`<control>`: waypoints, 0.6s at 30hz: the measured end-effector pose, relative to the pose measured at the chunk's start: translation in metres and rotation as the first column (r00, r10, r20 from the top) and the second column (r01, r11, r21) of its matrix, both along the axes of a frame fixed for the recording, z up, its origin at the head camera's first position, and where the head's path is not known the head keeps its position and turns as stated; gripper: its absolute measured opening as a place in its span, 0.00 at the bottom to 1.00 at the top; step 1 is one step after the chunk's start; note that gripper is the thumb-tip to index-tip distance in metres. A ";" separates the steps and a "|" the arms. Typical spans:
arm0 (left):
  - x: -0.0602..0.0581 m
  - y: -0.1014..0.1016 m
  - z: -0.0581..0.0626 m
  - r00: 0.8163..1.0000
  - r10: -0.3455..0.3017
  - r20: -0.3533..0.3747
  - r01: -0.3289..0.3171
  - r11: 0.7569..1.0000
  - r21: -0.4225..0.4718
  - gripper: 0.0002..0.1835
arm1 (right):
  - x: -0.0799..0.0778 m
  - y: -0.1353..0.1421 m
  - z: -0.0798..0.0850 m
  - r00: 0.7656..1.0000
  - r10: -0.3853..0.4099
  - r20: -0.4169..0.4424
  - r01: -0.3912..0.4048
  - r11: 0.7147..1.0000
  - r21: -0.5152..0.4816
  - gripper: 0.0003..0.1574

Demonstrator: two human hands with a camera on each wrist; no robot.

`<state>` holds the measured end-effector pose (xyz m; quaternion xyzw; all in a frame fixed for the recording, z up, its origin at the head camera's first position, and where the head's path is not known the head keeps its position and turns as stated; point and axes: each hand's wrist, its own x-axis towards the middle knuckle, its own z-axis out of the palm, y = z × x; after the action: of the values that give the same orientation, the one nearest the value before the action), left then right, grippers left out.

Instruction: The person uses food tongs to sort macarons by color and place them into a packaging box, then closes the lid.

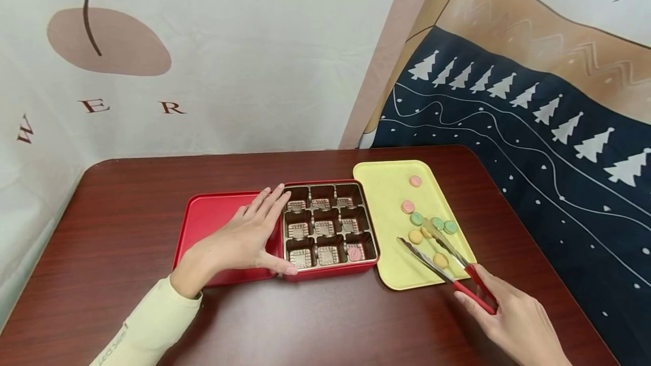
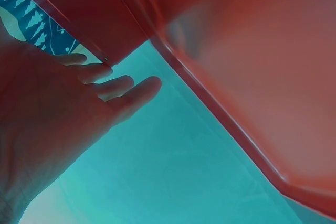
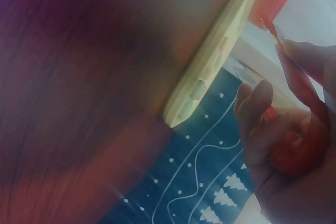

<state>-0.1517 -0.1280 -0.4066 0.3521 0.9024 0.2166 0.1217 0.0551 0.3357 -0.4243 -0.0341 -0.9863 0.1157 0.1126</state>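
My left hand (image 1: 244, 236) rests with fingers spread along the left rim of a red box (image 1: 330, 272), its thumb at the near left corner. The box has a dark insert of small square compartments; a pink macaron-like piece (image 1: 354, 253) lies in the near right one. My right hand (image 1: 524, 315) grips the red handles of metal tongs (image 1: 473, 296). The tongs' arms stand apart over a yellow tray (image 1: 383, 185), with a yellow round piece (image 1: 441, 260) showing between them. In the right wrist view the fingers (image 3: 265, 129) curl round the red handle.
A red lid (image 1: 211, 213) lies left of the box, partly under my left forearm. Pink (image 1: 415, 181), green (image 1: 450, 227) and yellow (image 1: 415, 236) round pieces lie scattered on the tray. The wooden table (image 1: 127, 230) meets patterned cloth behind and to the right.
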 end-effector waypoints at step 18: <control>0.000 0.003 0.001 1.000 0.014 0.000 -0.014 1.000 -0.025 0.81 | -0.005 0.000 -0.007 0.989 0.121 -0.084 -0.114 0.990 0.079 0.39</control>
<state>-0.1515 -0.1252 -0.4059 0.3443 0.9074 0.2062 0.1245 0.0503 0.3354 -0.4317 0.0335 -0.9842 0.0870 0.1505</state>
